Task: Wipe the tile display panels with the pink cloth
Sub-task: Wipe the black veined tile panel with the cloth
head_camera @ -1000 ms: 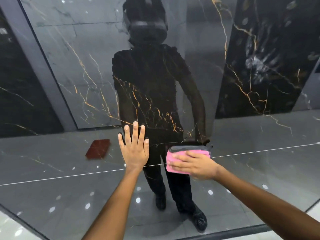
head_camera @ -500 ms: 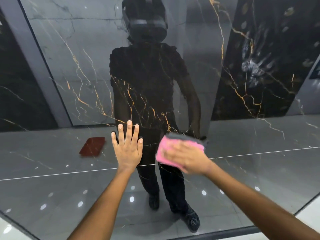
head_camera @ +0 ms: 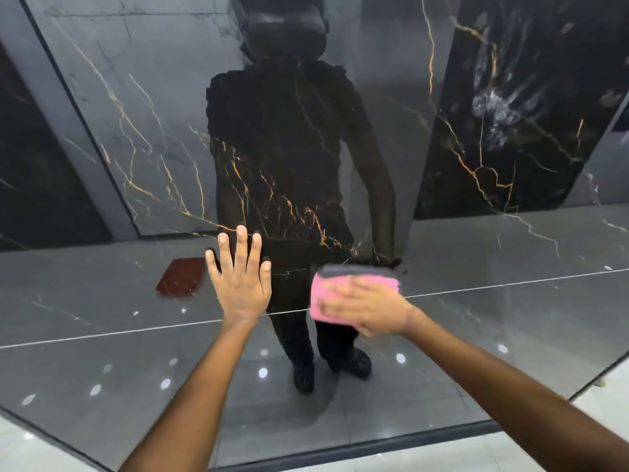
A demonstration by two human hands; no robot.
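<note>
The left hand [head_camera: 240, 284] lies flat against the glossy dark tile panel [head_camera: 510, 318], fingers straight and spread, holding nothing; it looks like a brace, steadying the body while the other arm works. To its right, well apart from it, the right hand [head_camera: 366, 310] presses the pink cloth [head_camera: 320, 294] against the same panel, fingers laid fairly straight across the cloth and pointing left rather than curled round it, which suits a flat rubbing stroke; the hand is blurred, so the finer lie of the fingertips cannot be told. The cloth is folded into a thick pad, bright pink on the face toward the hand with a grey layer [head_camera: 357, 270] showing along its upper edge, and it peeks out to the left of and above the hand. It sits just above a thin pale line [head_camera: 510, 283] that crosses the panel from left to right. The panel itself is black with orange and white veining, polished enough to mirror a standing person [head_camera: 289, 148], ceiling lights and a dark red square [head_camera: 180, 275]. Judging by the cloth's contact, wiping of this lower middle area is under way.
</note>
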